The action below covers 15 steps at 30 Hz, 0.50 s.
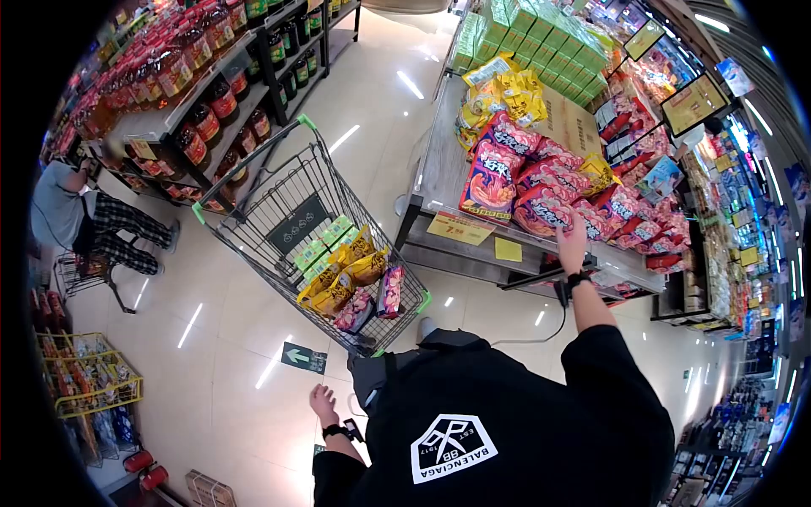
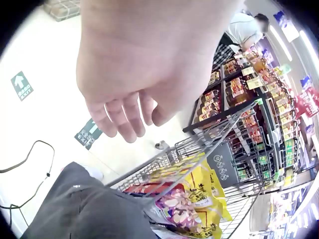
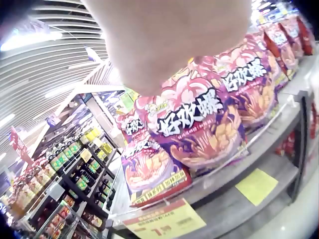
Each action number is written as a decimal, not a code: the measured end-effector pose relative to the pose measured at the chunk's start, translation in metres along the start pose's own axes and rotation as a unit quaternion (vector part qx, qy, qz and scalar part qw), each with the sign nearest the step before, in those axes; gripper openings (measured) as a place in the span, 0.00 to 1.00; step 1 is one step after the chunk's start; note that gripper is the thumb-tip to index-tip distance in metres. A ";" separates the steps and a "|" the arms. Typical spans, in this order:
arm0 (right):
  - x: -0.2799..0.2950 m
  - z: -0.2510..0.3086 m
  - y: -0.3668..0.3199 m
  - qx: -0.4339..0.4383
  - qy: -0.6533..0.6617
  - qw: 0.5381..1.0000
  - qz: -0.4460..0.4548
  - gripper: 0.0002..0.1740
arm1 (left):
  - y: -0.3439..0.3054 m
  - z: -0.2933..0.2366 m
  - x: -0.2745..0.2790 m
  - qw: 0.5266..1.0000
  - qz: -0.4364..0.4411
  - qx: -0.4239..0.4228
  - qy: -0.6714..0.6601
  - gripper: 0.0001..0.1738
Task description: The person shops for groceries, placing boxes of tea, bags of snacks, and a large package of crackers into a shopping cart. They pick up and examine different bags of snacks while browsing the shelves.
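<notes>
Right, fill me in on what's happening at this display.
A person's right hand is at a pink bag on the front of the display shelf; its fingertips are partly hidden, so I can't tell how firm any grip is. The left hand hangs free. Beside the shelf, the shopping cart holds green boxes, yellow bags and two pink-purple bags.

Btls (image 1: 173, 72) line shelves (image 1: 152, 125) nr a person (image 1: 118, 218), green sign (image 1: 304, 357) on flr (image 1: 228, 334).
</notes>
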State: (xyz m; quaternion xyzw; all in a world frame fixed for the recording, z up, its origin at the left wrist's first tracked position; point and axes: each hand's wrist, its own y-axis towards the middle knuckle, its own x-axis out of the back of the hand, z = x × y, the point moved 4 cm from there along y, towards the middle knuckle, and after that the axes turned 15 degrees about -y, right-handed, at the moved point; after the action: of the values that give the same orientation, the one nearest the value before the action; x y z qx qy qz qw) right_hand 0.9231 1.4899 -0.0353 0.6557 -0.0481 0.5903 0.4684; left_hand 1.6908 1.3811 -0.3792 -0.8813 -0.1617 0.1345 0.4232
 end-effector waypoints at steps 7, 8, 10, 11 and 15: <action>-0.027 -0.029 0.063 0.029 0.032 0.994 0.104 0.24 | -0.095 0.060 -0.090 0.998 0.067 0.001 0.018 0.22; -0.037 -0.037 0.064 0.055 -0.018 0.991 0.117 0.20 | -0.105 0.061 -0.101 0.996 0.078 -0.020 0.036 0.21; -0.054 -0.046 0.070 0.086 -0.054 0.986 0.131 0.13 | -0.117 0.060 -0.125 0.990 0.092 -0.065 0.083 0.19; -0.056 -0.046 0.071 0.078 -0.041 0.982 0.166 0.10 | -0.120 0.059 -0.133 0.984 0.100 -0.103 0.107 0.17; -0.043 -0.041 0.065 0.159 -0.074 0.984 0.042 0.05 | -0.146 0.043 -0.174 0.952 0.096 -0.211 0.200 0.15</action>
State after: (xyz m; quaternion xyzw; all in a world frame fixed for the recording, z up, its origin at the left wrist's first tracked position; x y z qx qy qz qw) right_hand 0.8402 1.4599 -0.0398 0.7610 -0.0157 0.5591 0.3286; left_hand 1.4915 1.4279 -0.2725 -0.9707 -0.0133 -0.0422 0.2363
